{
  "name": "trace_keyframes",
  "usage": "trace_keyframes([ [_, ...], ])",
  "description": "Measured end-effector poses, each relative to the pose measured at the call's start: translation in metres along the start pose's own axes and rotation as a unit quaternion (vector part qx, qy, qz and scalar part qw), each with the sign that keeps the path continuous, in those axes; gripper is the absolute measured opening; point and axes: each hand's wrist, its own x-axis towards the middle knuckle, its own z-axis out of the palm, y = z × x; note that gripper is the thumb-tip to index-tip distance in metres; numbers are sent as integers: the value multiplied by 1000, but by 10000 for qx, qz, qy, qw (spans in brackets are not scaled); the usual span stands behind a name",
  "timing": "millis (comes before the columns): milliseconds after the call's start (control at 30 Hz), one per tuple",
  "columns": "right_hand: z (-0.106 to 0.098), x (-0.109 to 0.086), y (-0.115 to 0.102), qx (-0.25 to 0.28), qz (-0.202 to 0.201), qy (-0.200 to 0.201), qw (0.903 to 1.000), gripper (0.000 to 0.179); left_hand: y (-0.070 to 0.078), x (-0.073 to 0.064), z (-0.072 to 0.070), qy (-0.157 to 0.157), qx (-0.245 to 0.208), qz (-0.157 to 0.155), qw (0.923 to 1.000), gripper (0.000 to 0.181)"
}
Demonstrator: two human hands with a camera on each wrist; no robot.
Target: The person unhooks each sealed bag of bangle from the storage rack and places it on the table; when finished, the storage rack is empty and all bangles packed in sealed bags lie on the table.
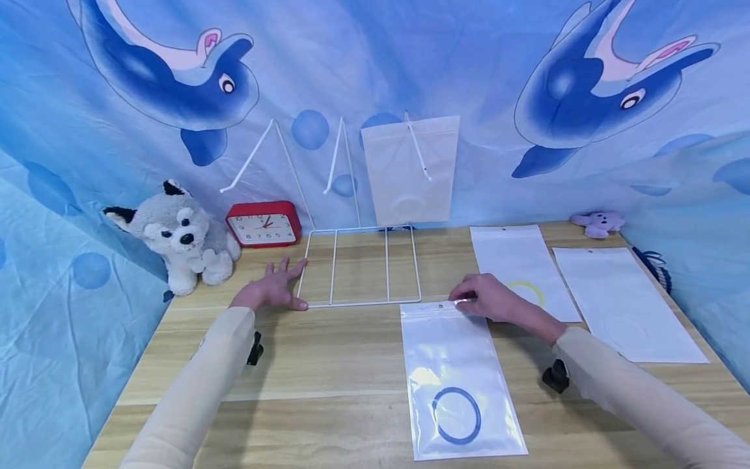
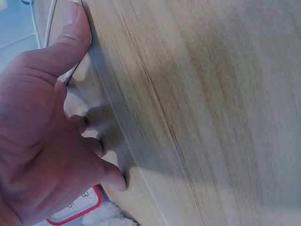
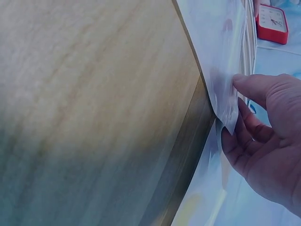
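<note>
A white wire rack (image 1: 363, 303) stands at the back of the table with three slanting hooks. My left hand (image 1: 274, 288) spreads its fingers at the rack's left side, and the thumb (image 2: 75, 40) touches the frame near the front corner. With thumb and fingers, my right hand (image 1: 498, 301) pinches the top right corner of a clear-fronted white zip bag (image 1: 433, 352). A dark blue ring (image 1: 460, 442) shows inside the lower part of this bag, which lies on the table in front of the rack. Another white bag (image 1: 398, 169) hangs on the rack's right hook.
Two more white zip bags lie on the right, one with a yellow ring (image 1: 536, 292), the other (image 1: 615, 286) with a pale ring outline. A husky plush (image 1: 187, 238) and red clock (image 1: 263, 225) sit at the back left. A small purple plush (image 1: 597, 223) is back right.
</note>
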Motion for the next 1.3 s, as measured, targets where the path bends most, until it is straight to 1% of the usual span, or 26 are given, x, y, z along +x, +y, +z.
trace_keyframes([
  [233, 0, 0, -2, 21, 48, 65, 10000, 11, -2, 1, 0, -10, 17, 10, 10000, 110],
  [333, -2, 0, -2, 31, 36, 203, 9998, 11, -2, 1, 0, -17, 8, 2, 10000, 110],
  [433, -8, 1, -2, 61, -26, 442, 9990, 9, -1, 1, 0, -9, -9, -7, 10000, 110],
  [600, -27, 6, -5, 115, -124, 970, 9951, 11, -1, 1, 0, -14, -46, 5, 10000, 110],
  [700, -45, 14, -9, 46, -52, 1323, 9912, 18, -1, 1, 0, -25, -55, 1, 10000, 110],
  [767, -60, 21, -13, 100, 96, 1502, 9886, 23, 0, 1, 0, -26, -53, -10, 10000, 110],
  [833, -75, 28, -20, 231, 261, 1675, 9853, 29, 0, 1, 0, -26, -49, -20, 10000, 110],
  [933, -94, 40, -29, 575, 372, 2000, 9774, 33, -1, 1, -1, -26, -50, -26, 10000, 110],
  [1100, -120, 61, -39, 968, 295, 2602, 9602, 35, -2, 2, 0, -20, -31, -3, 10000, 110],
  [1300, -147, 84, -49, 1182, 287, 3062, 9442, 36, -2, 2, 1, -3, -68, -5, 10000, 109],
])
